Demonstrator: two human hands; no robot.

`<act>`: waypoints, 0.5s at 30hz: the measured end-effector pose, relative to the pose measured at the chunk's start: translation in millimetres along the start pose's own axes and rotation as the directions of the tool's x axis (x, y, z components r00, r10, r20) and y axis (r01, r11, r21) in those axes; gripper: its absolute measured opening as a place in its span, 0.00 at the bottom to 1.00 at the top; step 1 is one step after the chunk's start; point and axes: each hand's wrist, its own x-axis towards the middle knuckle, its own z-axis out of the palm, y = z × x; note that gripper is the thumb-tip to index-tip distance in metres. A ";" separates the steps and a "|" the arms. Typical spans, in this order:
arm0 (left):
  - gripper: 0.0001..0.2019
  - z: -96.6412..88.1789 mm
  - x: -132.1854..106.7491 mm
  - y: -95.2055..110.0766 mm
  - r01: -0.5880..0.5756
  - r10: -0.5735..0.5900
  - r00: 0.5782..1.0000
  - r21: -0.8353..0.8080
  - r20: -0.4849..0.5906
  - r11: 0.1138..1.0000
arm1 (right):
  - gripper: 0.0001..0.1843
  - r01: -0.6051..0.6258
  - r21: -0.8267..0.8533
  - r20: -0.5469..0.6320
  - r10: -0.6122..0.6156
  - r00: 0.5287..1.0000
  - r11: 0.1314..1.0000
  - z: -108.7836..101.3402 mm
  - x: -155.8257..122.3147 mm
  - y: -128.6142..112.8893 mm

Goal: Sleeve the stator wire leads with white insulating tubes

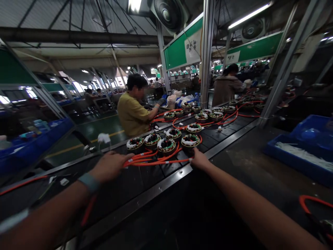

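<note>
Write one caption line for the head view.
Both hands grasp orange cables beside wound stators on conveyor.

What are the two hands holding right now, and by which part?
Both grip orange cables trailing from the wound stators: the left hand at the loose ends, the right hand near the closest stator.

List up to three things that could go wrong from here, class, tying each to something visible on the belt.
1. The left hand and right hand both grip the orange cables; pulling might tip or drag the wound stators they lead to.
2. The cables cross one another, so they may tangle.
3. The nearest stator sits close to the conveyor belt's metal edge rail and could perhaps catch on it.
</note>
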 end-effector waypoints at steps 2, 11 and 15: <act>0.25 17.6 -1.3 -26.9 -0.040 0.047 0.993 0.068 -0.110 0.997 | 0.19 0.012 -0.048 -0.014 -0.013 1.000 0.999 -1.7 8.0 9.0; 0.21 148.1 -85.1 -73.1 0.384 -0.384 0.911 -0.027 -0.153 0.923 | 0.22 0.236 -0.227 -0.075 -0.258 0.963 0.945 0.0 16.3 11.3; 0.21 103.3 -54.6 -110.3 0.385 -0.373 0.906 0.019 -0.201 0.923 | 0.38 0.395 -0.341 -0.085 -0.446 0.891 0.853 -3.0 25.8 8.1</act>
